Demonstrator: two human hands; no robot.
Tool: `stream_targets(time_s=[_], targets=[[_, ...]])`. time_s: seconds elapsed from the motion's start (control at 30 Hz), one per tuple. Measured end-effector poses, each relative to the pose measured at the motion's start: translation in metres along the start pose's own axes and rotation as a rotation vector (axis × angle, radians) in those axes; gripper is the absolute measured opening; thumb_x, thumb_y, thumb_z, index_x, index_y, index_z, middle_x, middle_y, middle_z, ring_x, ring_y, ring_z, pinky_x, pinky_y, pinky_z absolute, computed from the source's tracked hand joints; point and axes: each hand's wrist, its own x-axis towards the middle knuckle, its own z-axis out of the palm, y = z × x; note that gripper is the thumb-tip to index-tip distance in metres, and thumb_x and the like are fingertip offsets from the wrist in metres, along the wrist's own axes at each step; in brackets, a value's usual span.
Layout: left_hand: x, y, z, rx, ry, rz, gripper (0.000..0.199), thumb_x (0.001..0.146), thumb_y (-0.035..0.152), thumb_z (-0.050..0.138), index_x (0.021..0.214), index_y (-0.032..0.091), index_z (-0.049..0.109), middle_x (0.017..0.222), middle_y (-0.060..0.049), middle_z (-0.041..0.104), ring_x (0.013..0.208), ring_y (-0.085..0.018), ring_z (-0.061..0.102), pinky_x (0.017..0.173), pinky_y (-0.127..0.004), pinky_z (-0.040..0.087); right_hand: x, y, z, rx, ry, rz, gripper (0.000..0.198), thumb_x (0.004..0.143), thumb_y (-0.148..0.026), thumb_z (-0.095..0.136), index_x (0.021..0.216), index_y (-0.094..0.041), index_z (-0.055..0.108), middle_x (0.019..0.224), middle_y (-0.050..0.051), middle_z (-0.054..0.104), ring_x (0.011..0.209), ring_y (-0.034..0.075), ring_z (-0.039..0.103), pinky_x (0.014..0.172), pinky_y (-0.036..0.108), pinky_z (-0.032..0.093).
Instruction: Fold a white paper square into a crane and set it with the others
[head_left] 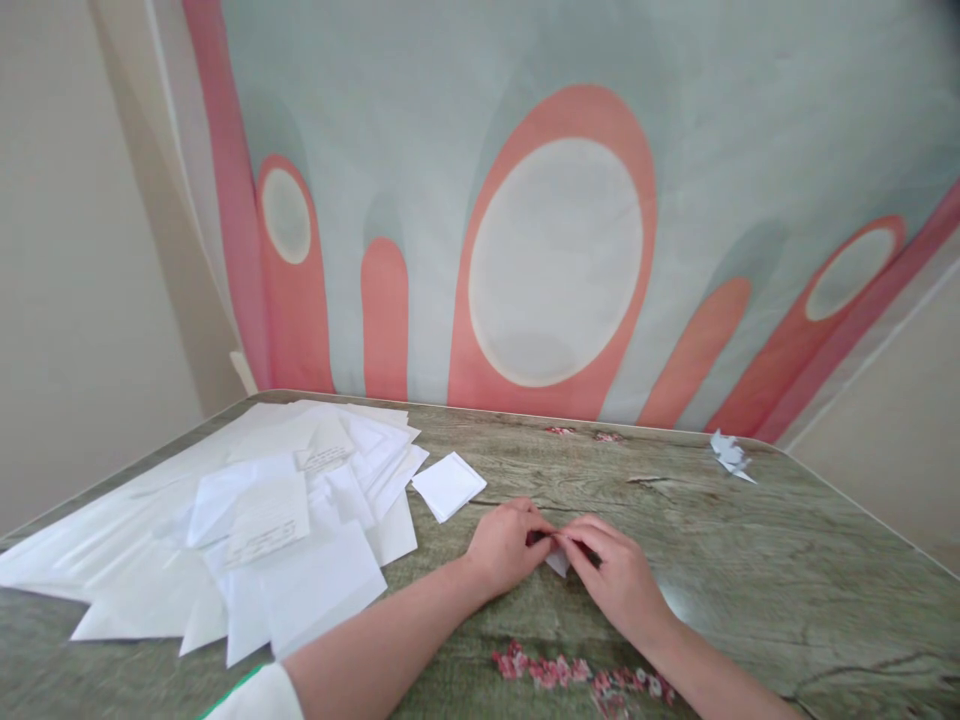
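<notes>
Both my hands meet just above the wooden tabletop, pinching a small piece of folded white paper (556, 561) between them. My left hand (511, 545) is closed, its thumb and forefinger at the paper's upper edge. From the other side my right hand (611, 565) grips the same paper with thumb and fingertips. Only a small pale corner shows below the fingers; the rest is hidden. To the left of my left hand lies a small stack of square white paper (450, 486).
A spread pile of white sheets (322, 590), some with writing, covers the table's left side. Several folded white paper pieces (730, 456) sit at the far right. Pink blossom patterns (551, 670) mark the wooden tabletop (750, 570). A patterned cloth (420, 120) hangs behind.
</notes>
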Motion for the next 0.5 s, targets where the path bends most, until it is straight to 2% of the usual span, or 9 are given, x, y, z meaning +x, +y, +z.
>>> stream_targets(time_s=[0.3, 0.5], targets=[[0.0002, -0.0017, 0.0012, 0.016, -0.003, 0.032, 0.018, 0.081, 0.025, 0.052, 0.08, 0.023, 0.07, 0.081, -0.001, 0.063, 0.076, -0.015, 0.058, 0.069, -0.021, 0.043, -0.0014, 0.0043, 0.0006, 0.016, 0.0, 0.04, 0.014, 0.081, -0.021, 0.055, 0.094, -0.02, 0.061, 0.089, 0.005, 0.062, 0.079, 0.018, 0.059, 0.074, 0.03, 0.048], [0.0015, -0.0014, -0.0004, -0.026, 0.001, 0.022, 0.018, 0.079, 0.024, 0.054, 0.086, 0.025, 0.07, 0.08, 0.0, 0.065, 0.076, -0.015, 0.058, 0.068, -0.021, 0.043, 0.0006, 0.007, -0.003, 0.024, -0.041, 0.053, 0.012, 0.084, -0.018, 0.049, 0.085, -0.019, 0.061, 0.084, 0.004, 0.061, 0.079, 0.018, 0.059, 0.072, 0.03, 0.047]])
